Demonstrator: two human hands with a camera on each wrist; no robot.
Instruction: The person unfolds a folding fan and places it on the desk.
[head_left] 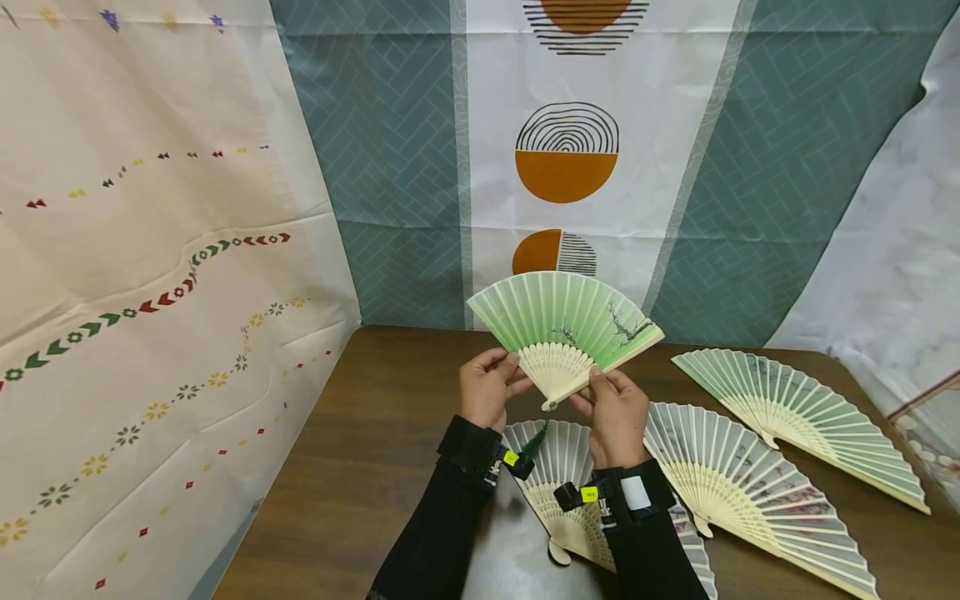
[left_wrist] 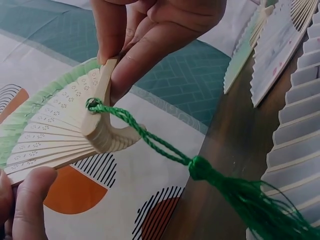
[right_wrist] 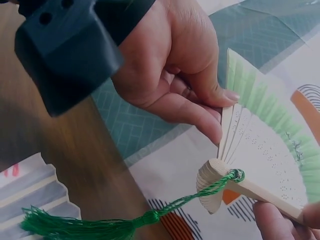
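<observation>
I've got the green paper folding fan (head_left: 564, 333) pinched by both outer ribs, left hand (head_left: 486, 388), right hand (head_left: 615, 414); I'd spread evenly, gently.

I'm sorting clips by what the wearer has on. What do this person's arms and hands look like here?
Both arms wear long black sleeves. The hands are bare: no gloves on the left hand or the right hand. Each wrist carries a black strap with a small black camera block bearing a yellow-green sticker: left wrist unit, right wrist unit. The right strap also shows a white patch.
</observation>
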